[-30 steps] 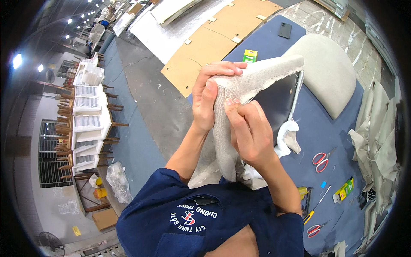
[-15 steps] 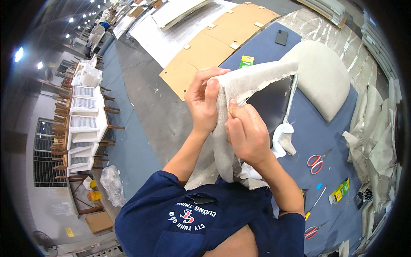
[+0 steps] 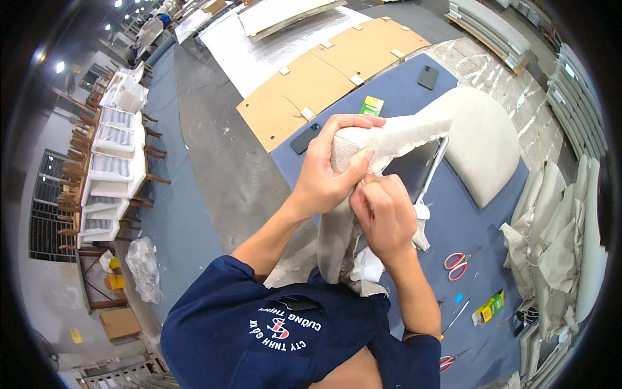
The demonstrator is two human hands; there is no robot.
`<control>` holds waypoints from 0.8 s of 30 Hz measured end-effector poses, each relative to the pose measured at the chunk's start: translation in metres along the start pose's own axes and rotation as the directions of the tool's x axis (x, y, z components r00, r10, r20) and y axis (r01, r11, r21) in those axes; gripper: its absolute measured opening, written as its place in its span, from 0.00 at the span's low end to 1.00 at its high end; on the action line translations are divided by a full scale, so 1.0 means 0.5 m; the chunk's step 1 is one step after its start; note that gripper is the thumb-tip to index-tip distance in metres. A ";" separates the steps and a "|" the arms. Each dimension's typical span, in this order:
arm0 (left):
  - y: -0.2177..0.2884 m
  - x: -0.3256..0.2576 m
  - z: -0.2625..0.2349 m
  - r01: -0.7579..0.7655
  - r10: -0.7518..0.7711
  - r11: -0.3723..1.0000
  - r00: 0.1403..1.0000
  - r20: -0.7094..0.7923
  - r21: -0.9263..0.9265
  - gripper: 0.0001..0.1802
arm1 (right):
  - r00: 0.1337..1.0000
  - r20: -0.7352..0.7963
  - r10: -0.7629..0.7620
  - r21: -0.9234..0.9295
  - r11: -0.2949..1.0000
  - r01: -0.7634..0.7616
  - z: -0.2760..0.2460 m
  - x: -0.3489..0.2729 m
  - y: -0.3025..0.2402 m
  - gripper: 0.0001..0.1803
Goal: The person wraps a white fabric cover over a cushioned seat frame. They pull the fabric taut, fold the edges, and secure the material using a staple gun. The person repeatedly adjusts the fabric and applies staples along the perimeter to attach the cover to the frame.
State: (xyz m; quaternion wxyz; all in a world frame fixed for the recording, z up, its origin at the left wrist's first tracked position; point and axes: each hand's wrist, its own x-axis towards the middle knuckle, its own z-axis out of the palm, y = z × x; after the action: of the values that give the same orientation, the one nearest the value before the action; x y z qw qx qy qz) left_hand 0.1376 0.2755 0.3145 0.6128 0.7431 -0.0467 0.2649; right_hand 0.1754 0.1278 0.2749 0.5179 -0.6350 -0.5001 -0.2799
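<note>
A beige fabric-covered padded panel point(image 3: 414, 134), like a chair cushion, is held up in front of my chest, its lower end near my shirt. My left hand point(image 3: 329, 175) is wrapped round its upper corner, fingers over the top and thumb pressed on the inner fabric edge. Close against that thumb, my right hand point(image 3: 387, 214) is closed in a pinch at the ragged fabric edge. What lies between its fingertips is mostly hidden. Behind my hands shows the panel's dark underside point(image 3: 414, 162). A white strip point(image 3: 421, 212) hangs at its right side.
On the blue-covered table point(image 3: 466, 220) lie a rounded beige panel point(image 3: 483, 142), red-handled scissors point(image 3: 457, 264), a yellow-green box point(image 3: 488, 308) and two phones, one black phone point(image 3: 427, 77) at the far edge. Beige fabric pieces point(image 3: 551, 240) are piled at right. White chairs point(image 3: 110, 168) stand at left.
My left hand has shifted its grip, its thumb moving onto the inner fabric edge beside my right hand. The panel's corner has tilted, and a phone behind my left hand has come into view.
</note>
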 end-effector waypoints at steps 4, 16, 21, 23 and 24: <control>0.001 -0.003 -0.003 0.031 -0.032 0.999 0.999 -0.011 -0.028 0.20 | 0.976 -0.081 0.204 0.057 0.978 -0.200 0.013 0.002 -0.018 0.22; -0.004 -0.011 -0.005 -0.001 0.001 0.999 1.000 0.010 -0.045 0.21 | 0.996 0.011 -0.087 -0.344 0.935 0.086 -0.020 0.020 0.046 0.23; -0.014 -0.011 -0.003 0.001 -0.002 0.998 1.000 -0.018 -0.057 0.21 | 0.982 -0.070 -0.177 -0.254 0.955 0.154 0.013 0.011 0.077 0.19; -0.009 -0.019 -0.008 0.051 -0.055 0.994 0.997 -0.048 -0.096 0.21 | 0.973 -0.050 -0.227 -0.265 0.942 0.206 0.022 0.012 0.070 0.18; -0.008 -0.022 -0.010 0.077 -0.084 0.991 0.995 -0.062 -0.113 0.22 | 0.967 -0.041 -0.251 -0.269 0.935 0.231 0.027 0.015 0.066 0.17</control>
State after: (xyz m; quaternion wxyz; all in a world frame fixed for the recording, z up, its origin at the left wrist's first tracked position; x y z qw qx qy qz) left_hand 0.1282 0.2783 0.3063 0.6642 0.7002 -0.0108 0.2618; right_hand 0.2064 0.1444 0.2649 0.4096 -0.6208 -0.5130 -0.4285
